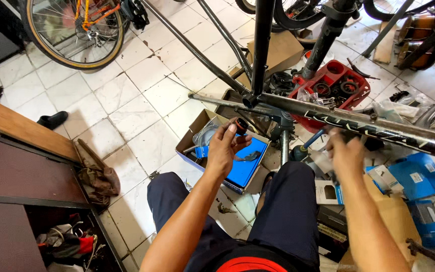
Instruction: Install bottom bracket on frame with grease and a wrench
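Left hand [222,151] raised, grip pinched shut on a small black ring-shaped part [241,125] just below the bicycle frame [358,123], above an open blue box [245,166] on the floor. Right hand [346,156] blurred; grip impossible to tell.

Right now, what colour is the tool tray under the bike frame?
Red; the tool tray shows clearly in the head view.
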